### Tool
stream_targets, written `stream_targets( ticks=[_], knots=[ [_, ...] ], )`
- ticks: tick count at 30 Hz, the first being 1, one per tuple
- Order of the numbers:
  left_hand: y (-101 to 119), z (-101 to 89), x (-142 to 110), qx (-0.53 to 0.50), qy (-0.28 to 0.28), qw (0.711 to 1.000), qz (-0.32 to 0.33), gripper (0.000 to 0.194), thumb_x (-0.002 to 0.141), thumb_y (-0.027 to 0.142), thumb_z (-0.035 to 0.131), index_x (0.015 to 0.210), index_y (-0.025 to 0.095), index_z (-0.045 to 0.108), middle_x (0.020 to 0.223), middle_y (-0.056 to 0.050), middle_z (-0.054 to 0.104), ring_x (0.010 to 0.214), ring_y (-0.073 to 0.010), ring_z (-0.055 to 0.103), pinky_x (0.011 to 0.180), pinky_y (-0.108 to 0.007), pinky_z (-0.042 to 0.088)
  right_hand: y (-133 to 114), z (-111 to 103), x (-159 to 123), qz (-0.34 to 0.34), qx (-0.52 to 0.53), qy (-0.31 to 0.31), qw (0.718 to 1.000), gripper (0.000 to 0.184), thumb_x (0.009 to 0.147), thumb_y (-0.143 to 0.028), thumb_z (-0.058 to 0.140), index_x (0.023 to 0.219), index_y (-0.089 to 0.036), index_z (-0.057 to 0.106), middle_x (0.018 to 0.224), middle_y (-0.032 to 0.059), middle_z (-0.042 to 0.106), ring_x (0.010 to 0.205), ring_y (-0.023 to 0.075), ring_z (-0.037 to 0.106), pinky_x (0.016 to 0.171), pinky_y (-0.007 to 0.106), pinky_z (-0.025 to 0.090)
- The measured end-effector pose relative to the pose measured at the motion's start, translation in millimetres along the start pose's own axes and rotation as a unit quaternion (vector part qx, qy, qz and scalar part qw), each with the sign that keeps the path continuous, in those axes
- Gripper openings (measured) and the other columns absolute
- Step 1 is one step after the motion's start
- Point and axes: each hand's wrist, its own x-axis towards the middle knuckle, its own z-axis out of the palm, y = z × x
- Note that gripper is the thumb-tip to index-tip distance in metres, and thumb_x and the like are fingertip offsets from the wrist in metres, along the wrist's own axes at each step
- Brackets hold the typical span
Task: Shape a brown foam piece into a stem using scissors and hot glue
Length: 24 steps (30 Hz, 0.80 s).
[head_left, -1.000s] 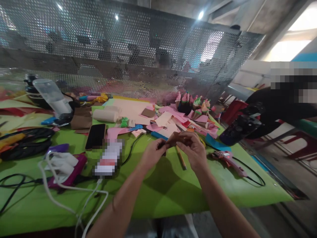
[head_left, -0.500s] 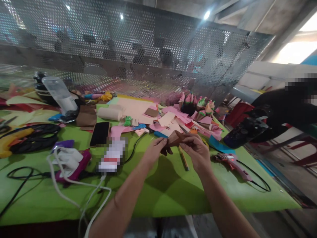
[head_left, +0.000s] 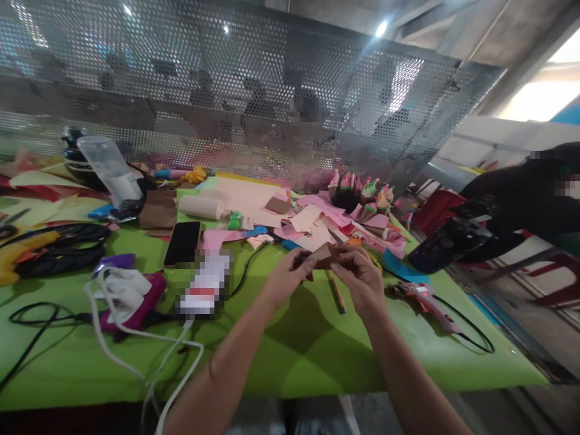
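the left hand [head_left: 290,275] and right hand [head_left: 363,275] pinch brown paper [head_left: 326,256] between them above the tabletop [head_left: 321,368]. uneven pulling could crease or tear it, and a loosened grip could drop it near the pencil [head_left: 336,292].

The fingertips of the left hand [head_left: 290,275] are blurred. The seated person in black clothing [head_left: 534,193] is cut off by the right edge.

Near side of the pencil [head_left: 338,296], open green tabletop [head_left: 317,362] offers passage. Left hand [head_left: 290,275], right hand [head_left: 361,272] and brown paper [head_left: 324,257] block its far end; paper scraps [head_left: 308,217] lie beyond. Leftward, white cables [head_left: 198,357] obstruct; rightward, a glue gun [head_left: 437,312].
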Motion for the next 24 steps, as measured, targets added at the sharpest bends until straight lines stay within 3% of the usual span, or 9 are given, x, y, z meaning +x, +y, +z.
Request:
stream_targets(
  ticks=[5,12,19,24],
  knots=[
    [-9.9,-0.9,3.3,0.073,0.008,0.996,0.055,0.027,0.082,0.032,0.065,0.104,0.017,0.061,0.093,-0.006,0.068,0.08,-0.0166,0.061,0.073,-0.027,0.049,-8.6,2.3,-0.7,-0.012,-0.018,-0.001,1.0,0.014,0.075,-0.028,0.072,0.068,-0.021,0.061,0.102,0.0078,0.063,0.09,0.0224,0.058,0.069,0.033,0.047],
    [-7.0,1.0,1.0,0.132,0.015,0.99,0.045,0.027,0.091,0.034,0.051,0.108,0.019,0.065,0.098,-0.007,0.071,0.077,-0.0167,0.063,0.072,-0.027,0.05,-11.6,3.3,-0.9,-0.016,-0.043,-0.002,0.999,0.014,0.074,-0.028,0.07,0.066,-0.021,0.061,0.105,0.0092,0.064,0.089,0.0235,0.059,0.069,0.034,0.047],
    [0.5,3.7,-4.4,0.249,0.023,0.965,0.077,0.037,0.094,0.028,0.045,0.124,0.023,0.065,0.118,-0.009,0.071,0.098,-0.0236,0.065,0.087,-0.033,0.049,-5.5,1.9,1.2,-0.019,-0.07,0.012,0.997,0.009,0.076,-0.029,0.071,0.071,-0.023,0.068,0.11,0.0092,0.062,0.106,0.0275,0.057,0.089,0.042,0.045],
    [1.5,6.1,-7.8,0.35,0.028,0.935,0.054,0.043,0.092,0.025,0.048,0.132,0.025,0.061,0.112,-0.011,0.073,0.096,-0.0261,0.066,0.088,-0.035,0.047,-3.1,1.0,2.3,-0.014,-0.051,0.012,0.999,0.01,0.079,-0.033,0.07,0.075,-0.024,0.071,0.11,0.0086,0.061,0.108,0.0277,0.056,0.094,0.044,0.044]
  ],
)
